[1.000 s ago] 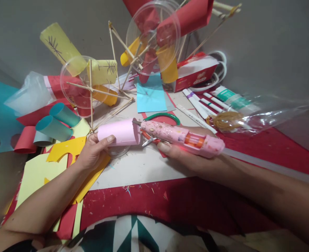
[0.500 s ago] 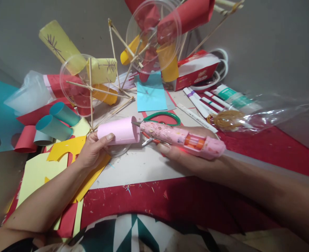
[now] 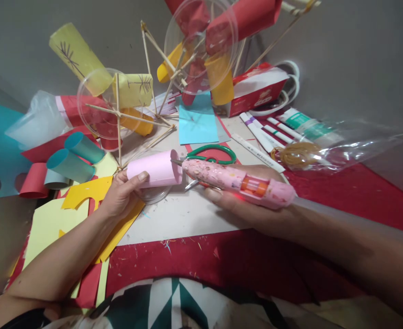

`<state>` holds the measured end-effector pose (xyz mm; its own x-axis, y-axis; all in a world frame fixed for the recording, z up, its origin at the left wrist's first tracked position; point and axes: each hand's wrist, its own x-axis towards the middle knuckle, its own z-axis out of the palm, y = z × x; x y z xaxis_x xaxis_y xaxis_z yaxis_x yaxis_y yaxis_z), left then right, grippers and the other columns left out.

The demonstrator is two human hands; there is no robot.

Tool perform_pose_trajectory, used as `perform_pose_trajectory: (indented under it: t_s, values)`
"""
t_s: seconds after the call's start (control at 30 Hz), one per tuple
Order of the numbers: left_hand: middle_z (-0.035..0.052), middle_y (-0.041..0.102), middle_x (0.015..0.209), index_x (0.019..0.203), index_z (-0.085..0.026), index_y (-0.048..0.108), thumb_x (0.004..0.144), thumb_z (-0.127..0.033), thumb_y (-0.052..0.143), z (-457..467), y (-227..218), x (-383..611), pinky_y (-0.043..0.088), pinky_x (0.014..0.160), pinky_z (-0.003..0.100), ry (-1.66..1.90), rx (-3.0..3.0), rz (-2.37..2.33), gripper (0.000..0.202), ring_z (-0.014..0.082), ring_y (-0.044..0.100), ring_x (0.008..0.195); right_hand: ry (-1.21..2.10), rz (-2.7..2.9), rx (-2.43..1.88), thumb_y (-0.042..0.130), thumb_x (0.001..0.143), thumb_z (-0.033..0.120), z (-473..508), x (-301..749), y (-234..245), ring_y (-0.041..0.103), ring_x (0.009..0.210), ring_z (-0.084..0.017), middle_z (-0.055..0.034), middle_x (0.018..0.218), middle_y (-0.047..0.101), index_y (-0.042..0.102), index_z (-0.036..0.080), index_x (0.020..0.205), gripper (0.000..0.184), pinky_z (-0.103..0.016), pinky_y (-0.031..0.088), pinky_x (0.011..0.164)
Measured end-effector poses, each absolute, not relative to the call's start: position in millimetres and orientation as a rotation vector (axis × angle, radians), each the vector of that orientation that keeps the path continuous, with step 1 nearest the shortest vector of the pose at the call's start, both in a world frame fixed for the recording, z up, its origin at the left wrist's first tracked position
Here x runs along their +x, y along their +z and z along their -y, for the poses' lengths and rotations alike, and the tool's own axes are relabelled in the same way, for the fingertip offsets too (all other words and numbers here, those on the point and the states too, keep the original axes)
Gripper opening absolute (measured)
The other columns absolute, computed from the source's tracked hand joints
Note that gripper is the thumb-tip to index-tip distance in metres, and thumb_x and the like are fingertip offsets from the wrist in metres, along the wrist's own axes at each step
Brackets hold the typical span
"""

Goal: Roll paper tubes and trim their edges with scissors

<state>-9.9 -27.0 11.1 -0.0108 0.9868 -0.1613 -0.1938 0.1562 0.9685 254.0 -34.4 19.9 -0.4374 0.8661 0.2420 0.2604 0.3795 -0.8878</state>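
My left hand (image 3: 124, 189) pinches a pink paper tube (image 3: 155, 170) near its left end, with the thumb across its front. The tube lies on its side in the air, its open end facing right. A pink hot glue gun (image 3: 218, 176), stained and worn, is gripped in my right hand (image 3: 242, 208). Its metal tip points left, at the rim of the tube's open end; whether it touches the paper I cannot tell. Scissors with a green handle (image 3: 227, 151) lie behind the glue gun, partly covered by it. A clear plastic lid (image 3: 156, 195) shows under the tube.
Stick frames with clear discs (image 3: 201, 45) and coloured paper tubes stand at the back. Blue tubes (image 3: 69, 164) and yellow paper scraps (image 3: 85, 194) lie left. Markers (image 3: 256, 130), a red box (image 3: 256, 93) and a plastic bag of rubber bands (image 3: 297, 155) sit right.
The pink tube and the glue gun stay almost where they were, with the tip still at the tube's open end. The view has shifted very slightly.
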Motion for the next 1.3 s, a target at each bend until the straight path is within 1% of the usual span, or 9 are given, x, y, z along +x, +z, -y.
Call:
perform_pose_trajectory:
  t_s: [0.23, 0.47, 0.67, 0.83, 0.97, 1.03, 1.13, 1.23, 1.3]
  values:
    - [0.0009, 0.064, 0.056, 0.050, -0.016, 0.067, 0.056, -0.040, 0.095, 26.4, 13.0, -7.7, 0.053, 0.059, 0.018, 1.191, 0.926, -1.137, 0.037, 0.0086, 0.058, 0.059, 1.065, 1.843, -0.958, 0.066, 0.092, 0.036, 36.8, 252.0, 17.2, 0.070, 0.117, -0.028, -0.0042, 0.125, 0.075, 0.072, 0.027, 0.127, 0.038, -0.039, 0.062, 0.097]
    - [0.0015, 0.065, 0.059, 0.067, -0.018, 0.076, 0.059, -0.039, 0.093, 26.1, 13.7, -7.5, 0.054, 0.063, 0.026, 1.184, 0.905, -1.110, 0.028, 0.0131, 0.059, 0.059, 1.045, 1.860, -0.977, 0.064, 0.094, 0.035, 38.4, 252.6, 18.1, 0.070, 0.118, -0.027, -0.0013, 0.124, 0.075, 0.072, 0.029, 0.128, 0.036, -0.037, 0.064, 0.092]
    - [0.0011, 0.061, 0.054, 0.063, -0.019, 0.073, 0.061, -0.042, 0.091, 26.0, 13.6, -7.8, 0.054, 0.062, 0.030, 1.174, 0.952, -1.122, 0.029, 0.0146, 0.056, 0.056, 1.053, 1.894, -0.999, 0.064, 0.094, 0.035, 38.7, 253.6, 20.5, 0.073, 0.108, -0.028, -0.0035, 0.113, 0.078, 0.073, 0.028, 0.125, 0.033, -0.038, 0.065, 0.084]
    - [0.0010, 0.066, 0.060, 0.067, -0.019, 0.075, 0.059, -0.040, 0.092, 25.5, 14.4, -7.5, 0.054, 0.060, 0.027, 1.180, 0.923, -1.110, 0.028, 0.0127, 0.056, 0.055, 1.087, 1.904, -0.985, 0.064, 0.094, 0.035, 37.6, 253.5, 22.1, 0.075, 0.092, -0.025, -0.0044, 0.098, 0.079, 0.073, 0.023, 0.126, 0.035, -0.031, 0.064, 0.074]
    - [0.0006, 0.065, 0.058, 0.067, -0.018, 0.075, 0.059, -0.039, 0.093, 24.9, 14.2, -8.0, 0.055, 0.059, 0.024, 1.192, 0.920, -1.112, 0.029, 0.0115, 0.057, 0.056, 1.081, 1.888, -0.965, 0.064, 0.093, 0.036, 37.6, 252.6, 21.3, 0.074, 0.090, -0.023, -0.0051, 0.102, 0.078, 0.073, 0.023, 0.124, 0.035, -0.029, 0.062, 0.072]
    - [0.0007, 0.063, 0.055, 0.060, -0.017, 0.071, 0.060, -0.040, 0.092, 24.7, 13.8, -8.3, 0.054, 0.058, 0.023, 1.191, 0.932, -1.109, 0.031, 0.0106, 0.056, 0.054, 1.091, 1.875, -0.946, 0.063, 0.093, 0.034, 37.7, 252.0, 21.6, 0.073, 0.082, -0.021, -0.0040, 0.094, 0.077, 0.072, 0.023, 0.123, 0.033, -0.028, 0.061, 0.069]
    - [0.0009, 0.062, 0.053, 0.054, -0.017, 0.066, 0.063, -0.041, 0.091, 24.5, 12.7, -9.1, 0.055, 0.058, 0.027, 1.179, 0.951, -1.098, 0.035, 0.0124, 0.056, 0.052, 1.107, 1.880, -0.950, 0.064, 0.092, 0.033, 38.0, 251.5, 23.4, 0.066, 0.065, -0.016, -0.0011, 0.076, 0.071, 0.074, 0.023, 0.114, 0.026, -0.027, 0.059, 0.061]
    - [0.0009, 0.062, 0.053, 0.064, -0.018, 0.071, 0.064, -0.041, 0.090, 24.4, 10.9, -10.5, 0.059, 0.066, 0.032, 1.171, 0.939, -1.099, 0.030, 0.0171, 0.063, 0.058, 1.092, 1.893, -0.973, 0.063, 0.093, 0.034, 38.8, 251.1, 25.0, 0.059, 0.055, -0.015, 0.0011, 0.061, 0.062, 0.076, 0.022, 0.103, 0.020, -0.027, 0.056, 0.057]
    - [0.0022, 0.069, 0.063, 0.075, -0.018, 0.075, 0.064, -0.041, 0.090, 24.1, 10.0, -11.4, 0.061, 0.071, 0.033, 1.164, 0.916, -1.100, 0.029, 0.0198, 0.069, 0.067, 1.090, 1.885, -0.961, 0.062, 0.093, 0.034, 39.3, 250.9, 25.1, 0.056, 0.052, -0.014, 0.0022, 0.058, 0.059, 0.075, 0.022, 0.106, 0.022, -0.027, 0.055, 0.056]
